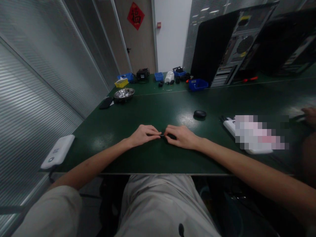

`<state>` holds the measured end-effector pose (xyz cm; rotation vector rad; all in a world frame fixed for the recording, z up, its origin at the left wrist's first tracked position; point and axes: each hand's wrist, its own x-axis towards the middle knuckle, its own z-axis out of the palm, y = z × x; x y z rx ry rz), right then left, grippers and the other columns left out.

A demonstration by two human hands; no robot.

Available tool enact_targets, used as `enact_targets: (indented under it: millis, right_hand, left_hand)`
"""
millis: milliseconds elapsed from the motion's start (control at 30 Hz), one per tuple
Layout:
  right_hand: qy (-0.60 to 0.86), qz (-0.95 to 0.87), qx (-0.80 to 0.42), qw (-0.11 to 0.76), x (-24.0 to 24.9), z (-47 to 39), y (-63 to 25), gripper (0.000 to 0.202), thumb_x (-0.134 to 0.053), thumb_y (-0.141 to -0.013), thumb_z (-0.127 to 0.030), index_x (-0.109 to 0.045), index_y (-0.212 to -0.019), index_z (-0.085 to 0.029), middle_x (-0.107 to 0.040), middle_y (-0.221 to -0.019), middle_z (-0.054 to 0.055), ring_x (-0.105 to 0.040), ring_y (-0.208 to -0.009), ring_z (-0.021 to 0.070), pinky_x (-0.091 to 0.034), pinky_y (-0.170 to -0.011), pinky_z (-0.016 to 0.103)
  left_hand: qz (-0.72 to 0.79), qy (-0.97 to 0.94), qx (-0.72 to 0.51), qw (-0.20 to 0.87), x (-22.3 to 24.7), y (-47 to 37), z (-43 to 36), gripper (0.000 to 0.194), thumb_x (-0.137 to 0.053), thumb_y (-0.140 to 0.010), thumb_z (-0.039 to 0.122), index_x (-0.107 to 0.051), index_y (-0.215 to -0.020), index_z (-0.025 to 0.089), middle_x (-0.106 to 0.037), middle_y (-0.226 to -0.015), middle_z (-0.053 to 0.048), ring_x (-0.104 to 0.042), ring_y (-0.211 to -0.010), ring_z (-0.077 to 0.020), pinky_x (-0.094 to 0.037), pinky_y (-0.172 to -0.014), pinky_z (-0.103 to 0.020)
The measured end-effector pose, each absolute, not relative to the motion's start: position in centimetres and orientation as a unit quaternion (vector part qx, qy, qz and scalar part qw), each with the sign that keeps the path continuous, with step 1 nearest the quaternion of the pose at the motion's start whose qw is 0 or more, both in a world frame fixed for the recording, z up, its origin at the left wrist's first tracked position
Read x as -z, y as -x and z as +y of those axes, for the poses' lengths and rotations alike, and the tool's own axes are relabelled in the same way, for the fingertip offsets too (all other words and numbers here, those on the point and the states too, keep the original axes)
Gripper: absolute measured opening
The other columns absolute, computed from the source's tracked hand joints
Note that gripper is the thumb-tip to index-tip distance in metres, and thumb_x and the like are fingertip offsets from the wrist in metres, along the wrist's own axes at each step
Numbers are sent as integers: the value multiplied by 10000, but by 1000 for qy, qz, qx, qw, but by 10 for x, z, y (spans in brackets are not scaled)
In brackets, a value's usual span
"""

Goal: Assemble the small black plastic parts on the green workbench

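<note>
Just above the green table, my left hand and my right hand meet almost fingertip to fingertip. Both are closed in a pinch on a small dark, thin object between them. Most of it is covered by the fingers, so its shape cannot be made out. A black computer mouse lies beyond my right hand, a little to the right.
A white device lies at the left edge; another, partly blurred out, lies right. Farther back are a metal bowl, a yellow tray, a blue tray and a computer case. Another person's hand shows far right.
</note>
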<state>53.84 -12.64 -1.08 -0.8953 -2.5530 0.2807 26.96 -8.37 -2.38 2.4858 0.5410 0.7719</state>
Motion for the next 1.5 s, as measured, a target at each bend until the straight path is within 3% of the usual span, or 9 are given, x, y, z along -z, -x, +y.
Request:
enact_targets:
  millis: [300,500,700,900,1133,1500]
  right_hand:
    - [331,-913,-97,216,9,-124,-539,201,-495,-1039,-334,-631,-1103,-201,-634,-1036,40,-567,-750,131,-357,-658,259]
    - [342,-916,-67,198,6,-121,-547,221,-487,-1041,-344,-640,-1108,-199,-631,-1037,44,-560,-739,132,-328,-642,267]
    - [329,-934,-21,139,6,-120,-548,240,-471,-1040,-343,-656,-1076,-195,-625,-1010,49,-511,-683,125,-253,-602,284]
    - [353,-930,1,100,-3,-121,-551,242,-478,-1019,-342,-668,-1017,-191,-630,-996,55,-481,-646,119,-212,-593,298]
    - [420,-902,23,96,-6,-119,-553,233,-502,-1003,-349,-676,-1018,-195,-651,-992,62,-504,-655,135,-216,-593,301]
    - [432,-897,34,87,-5,-120,-550,262,-468,-1030,-349,-686,-1061,-207,-653,-1035,83,-542,-662,146,-229,-593,314]
  left_hand:
    - [226,-913,-235,246,16,-269,-87,346,-667,-984,347,-738,-1285,189,-726,-1042,-93,-667,-855,-166,-543,-765,-277]
    - [210,-944,-201,157,11,-271,-91,399,-551,-1036,295,-637,-1407,178,-677,-1085,-109,-624,-1016,-210,-519,-906,-340]
    - [190,-972,-123,56,9,-277,-95,405,-450,-1046,242,-641,-1396,169,-634,-1122,-136,-585,-1034,-240,-505,-917,-374]
    - [201,-966,-126,99,1,-271,-93,465,-508,-1020,243,-546,-1477,174,-649,-1155,-134,-595,-1069,-249,-507,-955,-391]
    - [186,-950,-167,187,-1,-266,-90,250,-582,-1025,278,-688,-1243,216,-685,-1173,-99,-622,-1110,-225,-502,-1000,-383]
    - [216,-934,-232,166,9,-276,-81,255,-527,-1053,255,-699,-1238,217,-684,-1246,-101,-603,-1201,-227,-487,-1069,-419]
